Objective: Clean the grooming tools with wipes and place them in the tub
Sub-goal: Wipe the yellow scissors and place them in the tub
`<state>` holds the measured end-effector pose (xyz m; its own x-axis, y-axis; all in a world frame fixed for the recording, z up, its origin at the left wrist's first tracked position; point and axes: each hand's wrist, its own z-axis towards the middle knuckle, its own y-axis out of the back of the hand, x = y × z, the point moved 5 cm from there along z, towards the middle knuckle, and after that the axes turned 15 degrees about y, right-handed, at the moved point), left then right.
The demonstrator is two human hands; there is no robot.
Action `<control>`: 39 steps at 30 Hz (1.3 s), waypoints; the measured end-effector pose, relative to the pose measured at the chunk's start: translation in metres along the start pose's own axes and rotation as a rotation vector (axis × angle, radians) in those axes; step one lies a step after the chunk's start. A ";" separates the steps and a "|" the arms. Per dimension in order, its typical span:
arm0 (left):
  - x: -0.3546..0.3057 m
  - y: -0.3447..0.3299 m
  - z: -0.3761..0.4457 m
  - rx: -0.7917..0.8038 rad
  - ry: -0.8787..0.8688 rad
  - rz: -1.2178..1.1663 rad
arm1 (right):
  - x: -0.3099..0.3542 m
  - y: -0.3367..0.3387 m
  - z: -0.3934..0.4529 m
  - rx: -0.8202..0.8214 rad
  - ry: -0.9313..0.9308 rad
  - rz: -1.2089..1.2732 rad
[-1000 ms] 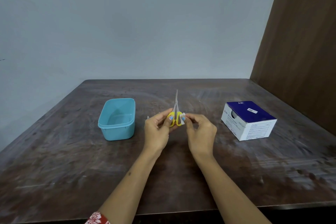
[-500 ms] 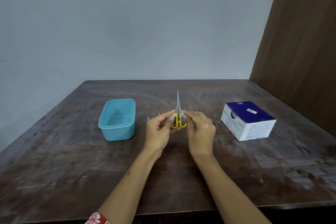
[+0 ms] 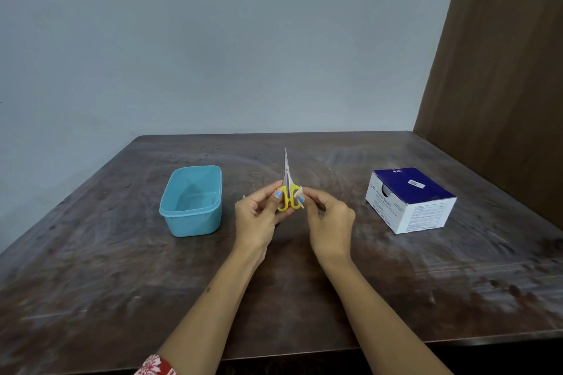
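Small scissors (image 3: pixel 286 179) with yellow handles and thin steel blades stand upright above the table's middle, tips pointing away from me. My left hand (image 3: pixel 257 222) pinches the left handle loop. My right hand (image 3: pixel 330 222) presses a small white wipe (image 3: pixel 299 195) against the right handle loop. The light blue tub (image 3: pixel 191 224) sits on the table to the left of my hands, and nothing shows inside it. A small pale object peeks out behind my left hand; I cannot tell what it is.
A blue and white box of alcohol swabs (image 3: pixel 409 201) sits on the right of the dark wooden table (image 3: pixel 122 283). A brown wooden panel (image 3: pixel 502 70) rises at the right edge. A grey wall stands behind the table.
The wipe in my right hand has slid from the blades down onto the right yellow handle. The scissors stay upright in my left hand.
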<state>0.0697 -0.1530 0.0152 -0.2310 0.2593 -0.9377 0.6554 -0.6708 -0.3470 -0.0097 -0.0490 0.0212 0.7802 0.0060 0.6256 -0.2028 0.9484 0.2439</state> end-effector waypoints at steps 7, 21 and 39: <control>0.001 -0.002 0.000 0.017 0.031 0.007 | 0.008 0.006 0.003 -0.079 0.116 -0.067; 0.005 0.002 0.004 -0.043 0.171 -0.099 | 0.017 0.004 0.001 -0.109 0.323 -0.274; 0.004 -0.010 -0.003 0.131 0.251 -0.068 | 0.014 0.001 -0.002 -0.071 0.333 -0.320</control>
<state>0.0642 -0.1428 0.0148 -0.0754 0.4596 -0.8849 0.5422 -0.7259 -0.4232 0.0024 -0.0471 0.0286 0.9468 -0.2003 0.2518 0.1116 0.9384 0.3270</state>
